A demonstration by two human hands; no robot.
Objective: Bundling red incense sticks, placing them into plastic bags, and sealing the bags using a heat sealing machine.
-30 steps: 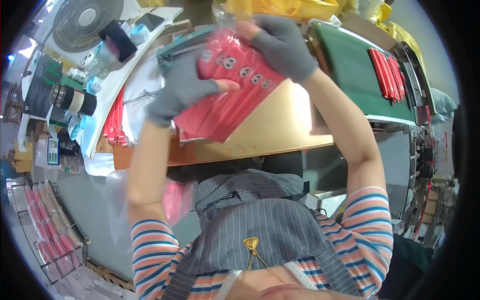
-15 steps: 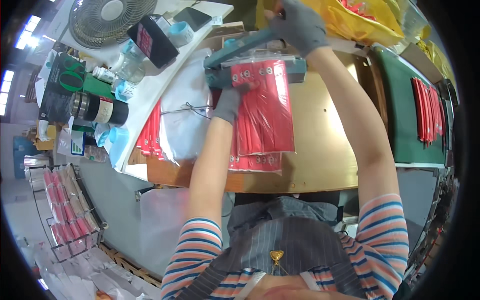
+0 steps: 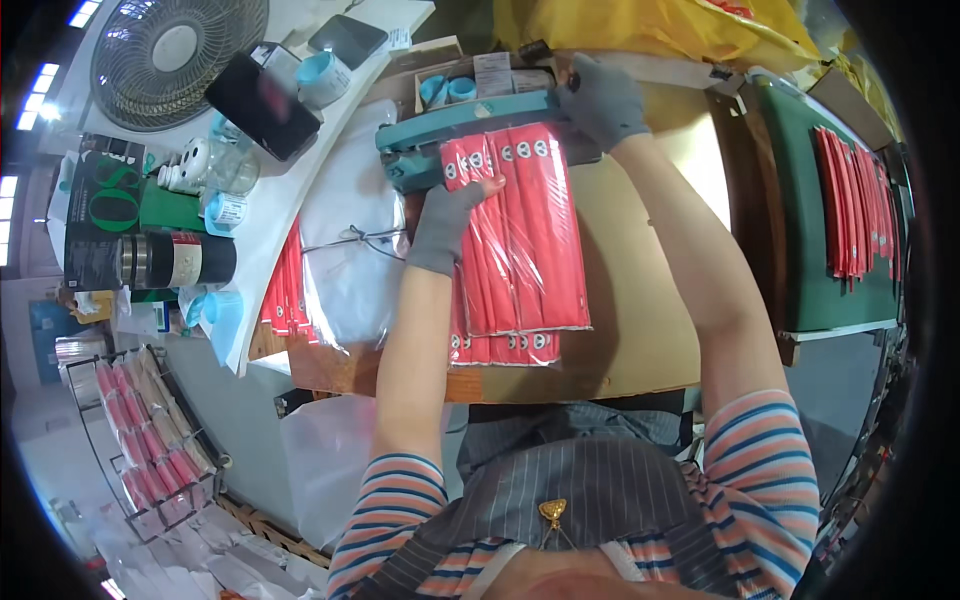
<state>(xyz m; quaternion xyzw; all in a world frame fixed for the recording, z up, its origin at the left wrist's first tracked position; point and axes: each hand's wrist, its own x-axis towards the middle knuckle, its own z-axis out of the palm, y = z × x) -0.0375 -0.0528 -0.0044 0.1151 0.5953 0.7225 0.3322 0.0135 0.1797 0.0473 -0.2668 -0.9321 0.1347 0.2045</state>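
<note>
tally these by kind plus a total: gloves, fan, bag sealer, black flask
grey gloves: 2 (left hand, right hand)
fan: 1
teal bag sealer: 1
black flask: 1
total: 5

Grey gloves point(image 3: 441, 228), striped sleeves point(image 3: 757, 445), a dark pinstriped apron point(image 3: 605, 490) and gold pendant point(image 3: 552, 511) are worn.

A teal bar point(image 3: 470, 118) hides the top of the red packet point(image 3: 527, 240), which covers most of a second packet point(image 3: 508, 351). The phone screen point(image 3: 262, 105) is blurred; the upper edge crops the fan point(image 3: 175, 50).
</note>
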